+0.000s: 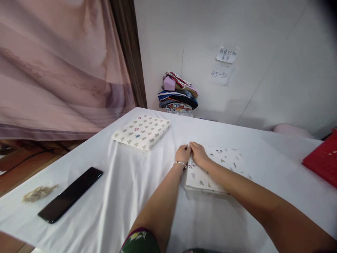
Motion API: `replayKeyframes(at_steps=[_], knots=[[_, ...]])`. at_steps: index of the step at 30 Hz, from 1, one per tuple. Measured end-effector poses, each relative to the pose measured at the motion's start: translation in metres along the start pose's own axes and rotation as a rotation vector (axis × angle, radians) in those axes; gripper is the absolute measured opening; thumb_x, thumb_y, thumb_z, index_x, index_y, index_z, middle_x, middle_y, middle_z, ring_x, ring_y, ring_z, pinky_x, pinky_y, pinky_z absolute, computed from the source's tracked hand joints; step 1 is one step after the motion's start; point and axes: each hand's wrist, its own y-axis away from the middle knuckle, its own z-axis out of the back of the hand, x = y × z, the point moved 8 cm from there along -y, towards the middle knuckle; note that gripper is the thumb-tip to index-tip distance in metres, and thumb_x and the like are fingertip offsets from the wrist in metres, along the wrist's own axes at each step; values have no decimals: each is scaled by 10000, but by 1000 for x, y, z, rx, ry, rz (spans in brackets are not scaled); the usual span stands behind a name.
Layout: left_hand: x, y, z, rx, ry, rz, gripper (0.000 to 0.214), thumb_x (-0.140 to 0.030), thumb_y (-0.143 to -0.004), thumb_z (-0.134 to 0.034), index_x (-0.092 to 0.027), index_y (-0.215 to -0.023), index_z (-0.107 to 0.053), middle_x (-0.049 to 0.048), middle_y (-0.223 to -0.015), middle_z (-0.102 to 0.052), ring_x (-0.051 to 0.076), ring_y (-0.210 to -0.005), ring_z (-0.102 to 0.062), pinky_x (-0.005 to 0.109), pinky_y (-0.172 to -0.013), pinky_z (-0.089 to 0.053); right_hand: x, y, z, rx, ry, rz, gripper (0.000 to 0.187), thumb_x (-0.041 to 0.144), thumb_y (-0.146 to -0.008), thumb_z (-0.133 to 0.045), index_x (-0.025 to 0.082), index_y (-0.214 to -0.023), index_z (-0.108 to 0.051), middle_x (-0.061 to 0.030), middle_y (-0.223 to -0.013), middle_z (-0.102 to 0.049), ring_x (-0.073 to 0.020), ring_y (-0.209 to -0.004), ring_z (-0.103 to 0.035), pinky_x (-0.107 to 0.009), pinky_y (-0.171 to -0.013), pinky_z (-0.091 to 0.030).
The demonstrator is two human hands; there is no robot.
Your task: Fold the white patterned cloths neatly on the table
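Note:
A white folded cloth [199, 178] printed with small grey and brown motifs lies in a thick rectangle on the table. At its far left corner, my left hand [182, 154] has its fingers curled in on the edge, with a bracelet at the wrist. Right beside it, my right hand [198, 154] pinches the same corner, the fingertips of both hands almost meeting. My right forearm covers part of the cloth. Farther left lies another folded cloth [142, 131], cream with grey mushroom-like shapes and a few coloured ones.
A black phone-like slab [71, 195] and a beige tangled bundle [39, 193] lie on the left of the white-covered table [123, 196]. Stacked folded clothes [179, 94] stand by the wall behind. A red object [322, 160] is at the right edge; a pink curtain [60, 63] hangs left.

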Motion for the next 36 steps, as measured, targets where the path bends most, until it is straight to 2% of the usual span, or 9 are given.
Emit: replayKeyframes(at_steps=[4, 7, 11, 14, 18, 22, 26, 32, 36], knots=[[-4, -1, 1, 28, -29, -26, 223, -260, -806, -469, -206, -915, -656, 38, -935, -669, 162, -853, -586, 248, -773, -416, 3, -3, 0, -34, 1, -42, 197, 110, -831, -380, 166, -961, -517, -81, -1044, -561, -188, -1030, -464, -321, -891, -313], [-4, -3, 4, 0, -80, -36, 239, -225, -796, -480, -204, -969, -644, 46, -1015, -657, 162, -918, -582, 240, -828, -407, 0, -2, 1, 22, -20, -28, 258, 92, -818, -394, 174, -1034, -509, -83, -1122, -546, -184, -1094, -443, -336, -928, -303], [-4, -6, 4, -35, -124, -61, 272, -239, -797, -478, -180, -1010, -636, 76, -1049, -647, 184, -951, -583, 256, -863, -407, 0, 16, 4, 86, -8, 48, 304, 179, -856, -403, 174, -1147, -489, -111, -1319, -430, -217, -1251, -309, -410, -993, -245], [-3, -5, 4, -48, -149, -58, 287, -231, -792, -474, -166, -1023, -632, 89, -1044, -648, 194, -948, -585, 269, -868, -411, 2, 29, 7, 97, 25, 74, 361, 271, -907, -331, 158, -1232, -440, -128, -1398, -341, -223, -1308, -220, -446, -1027, -192], [-5, -3, 7, -67, -176, -67, 278, -237, -788, -469, -171, -998, -640, 91, -1026, -649, 204, -931, -589, 284, -858, -421, 5, 37, 9, 133, 45, 65, 397, 276, -910, -315, 146, -1270, -421, -132, -1414, -320, -238, -1314, -213, -459, -1032, -193], [-3, -2, 9, -61, -94, -47, 310, -244, -792, -472, -187, -1065, -607, 67, -961, -664, 186, -849, -609, 274, -800, -446, 7, 52, 13, 161, 41, 63, 439, 343, -904, -341, 174, -1305, -399, -127, -1414, -325, -259, -1313, -222, -492, -1026, -192], [-1, 0, 10, -74, -45, -26, 353, -225, -798, -477, -190, -1139, -562, 49, -896, -671, 171, -817, -613, 258, -778, -451, 6, 67, 12, 191, 34, 43, 481, 394, -915, -307, 198, -1352, -348, -104, -1452, -259, -250, -1339, -164, -487, -1051, -142], [4, 5, 7, -67, -29, -20, 336, -232, -814, -482, -205, -1140, -555, 32, -907, -670, 142, -838, -615, 229, -788, -445, 8, 75, 7, 292, -31, -25, 506, 450, -917, -256, 213, -1351, -367, -95, -1465, -229, -254, -1349, -133, -482, -1058, -107], [5, 3, 8, -55, -47, -11, 326, -229, -817, -474, -212, -1130, -563, 22, -895, -675, 129, -826, -618, 218, -772, -448, 16, 88, 5, 315, -41, -57, 602, 544, -891, -239, 201, -1379, -317, -112, -1483, -157, -264, -1360, -67, -499, -1056, -65]])
